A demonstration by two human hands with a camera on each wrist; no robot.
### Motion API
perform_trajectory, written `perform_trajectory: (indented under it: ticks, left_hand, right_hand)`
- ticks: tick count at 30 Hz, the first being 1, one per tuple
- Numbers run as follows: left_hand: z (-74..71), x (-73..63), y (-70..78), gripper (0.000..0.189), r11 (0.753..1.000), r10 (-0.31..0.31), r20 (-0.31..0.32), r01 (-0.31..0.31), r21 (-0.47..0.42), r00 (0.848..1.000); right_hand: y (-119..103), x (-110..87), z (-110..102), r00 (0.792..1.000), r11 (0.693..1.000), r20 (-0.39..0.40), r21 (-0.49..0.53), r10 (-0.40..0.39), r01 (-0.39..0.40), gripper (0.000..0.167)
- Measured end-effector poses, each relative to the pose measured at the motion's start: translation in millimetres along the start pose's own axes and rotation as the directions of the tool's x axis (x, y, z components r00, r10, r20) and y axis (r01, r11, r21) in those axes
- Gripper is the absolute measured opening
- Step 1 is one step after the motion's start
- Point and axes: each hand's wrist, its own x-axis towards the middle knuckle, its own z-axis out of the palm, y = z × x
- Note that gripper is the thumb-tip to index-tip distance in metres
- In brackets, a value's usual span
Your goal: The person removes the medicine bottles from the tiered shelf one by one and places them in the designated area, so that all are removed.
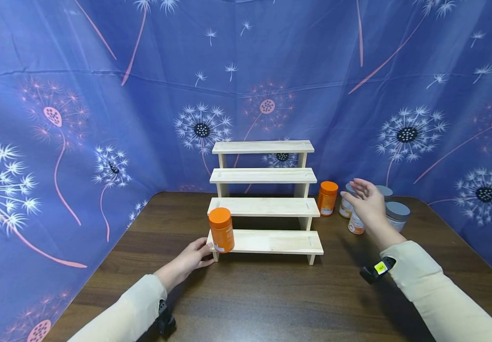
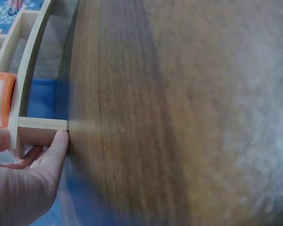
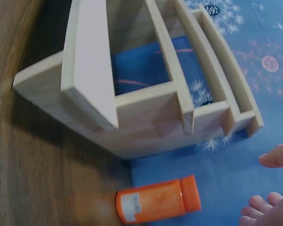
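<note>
A stepped wooden display rack [image 1: 267, 206] stands on the table, with an orange jar [image 1: 222, 230] upright at the left end of its lowest step. My left hand [image 1: 189, 262] grips that end of the rack; the left wrist view shows the thumb by the jar [image 2: 0, 100] and a finger against the rack's leg [image 2: 42, 130]. Over a group of jars with grey lids [image 1: 397, 216], my right hand [image 1: 367, 204] hovers, fingers loosely spread and holding nothing. It partly hides them. A second orange jar [image 1: 327, 198], also seen in the right wrist view, stands right of the rack.
The brown wooden table [image 1: 254, 299] runs up to a blue cloth backdrop [image 1: 246, 57] with dandelion prints behind and on both sides. Three upper steps of the rack rise toward the backdrop, the top step [image 1: 263, 147] close to it.
</note>
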Motion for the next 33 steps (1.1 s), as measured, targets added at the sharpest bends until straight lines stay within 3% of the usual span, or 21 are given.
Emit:
perform_trajectory:
  ticks: [9, 11, 12, 16, 18, 33]
  left_hand:
    - [0.7, 0.6, 0.0, 0.037, 1.000, -0.009, -0.010, 0.009, 0.005, 1.000]
    - [-1.4, 4.0, -4.3, 0.038, 1.000, -0.011, -0.004, 0.011, -0.002, 1.000]
    - [-1.3, 4.1, -4.4, 0.038, 1.000, -0.011, -0.005, 0.011, -0.003, 1.000]
    - [-0.9, 3.9, -4.4, 0.038, 1.000, -0.008, -0.007, 0.008, 0.001, 1.000]
    - [1.8, 0.6, 0.1, 0.036, 1.000, -0.011, -0.018, 0.011, 0.006, 1.000]
    - [1.7, -2.7, 3.1, 0.037, 1.000, -0.007, -0.005, 0.007, 0.002, 1.000]
  right_hand:
    - [-11.8, -6.3, 7.8, 0.998, 1.000, 0.059, 0.016, 0.004, -0.005, 0.067]
    - [25.4, 20.0, 12.0, 0.998, 0.999, 0.059, 0.018, -0.027, 0.026, 0.069]
    - [24.6, 19.1, 13.0, 0.997, 0.999, 0.065, 0.013, -0.030, 0.029, 0.069]
    - [17.0, 10.6, 15.3, 0.993, 0.997, 0.094, 0.015, -0.071, 0.070, 0.070]
    - [-23.7, -18.9, 14.3, 0.991, 0.999, 0.122, 0.007, -0.049, 0.048, 0.068]
    - [-27.1, -29.3, 32.3, 0.972, 0.996, 0.229, 0.079, -0.044, 0.027, 0.067]
